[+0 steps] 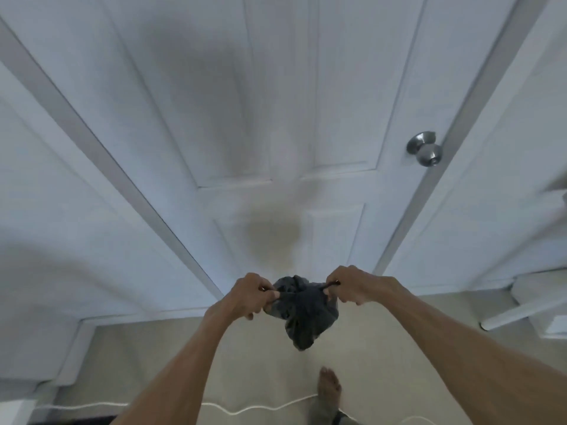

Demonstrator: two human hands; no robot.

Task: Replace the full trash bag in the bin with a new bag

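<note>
step: knotting trash bag | left hand, right hand fisted on its ties, apparently drawstrings | we pull evenly apart; keep bag hanging

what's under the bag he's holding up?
Under the dark bag, held up by the left hand and right hand, is bare beige carpet and a bare foot. No bin is in view. The bag's contents are hidden.

Person, seen from the head camera: two forearms bare to the frame edge, no sleeves, watch or rings visible on the left hand or right hand. One bare foot, unshod. Above it, a grey-green trouser leg, loosely creased.
</note>
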